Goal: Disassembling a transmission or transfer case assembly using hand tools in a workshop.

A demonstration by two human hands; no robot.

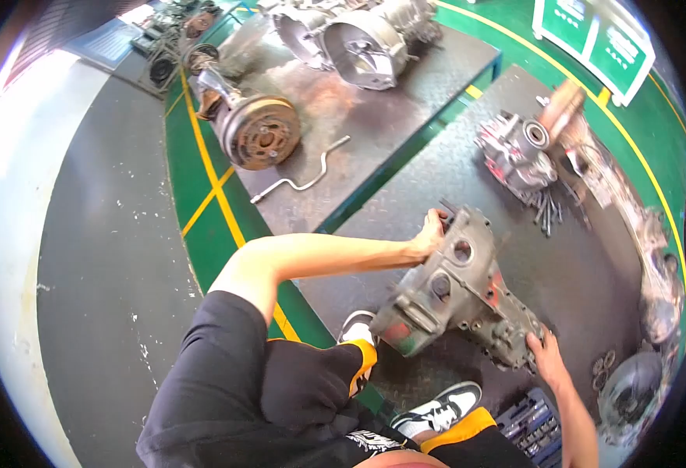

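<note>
A grey metal gearbox housing [467, 273] with round holes, red patches and a flanged rim is tilted between my two hands over the dark workbench [561, 273]. My left hand [430, 236] has its fingers curled over the upper left edge of the housing. Lower down, my right hand [544, 352] grips the narrower right end, thumb on the upper face. The housing hides its own underside, and I cannot tell whether it touches the bench. Farther back on the bench sit a gear-and-casing assembly [518, 156] and a bunch of loose bolts [545, 214].
A tool case with sockets [534, 429] lies at the near right, beside metal rings [604, 368] and a round dark casing [631, 390]. Long metal parts line the right edge. Another bench holds a rusty brake drum [263, 134], a bent pipe [318, 178] and a bell housing [365, 53].
</note>
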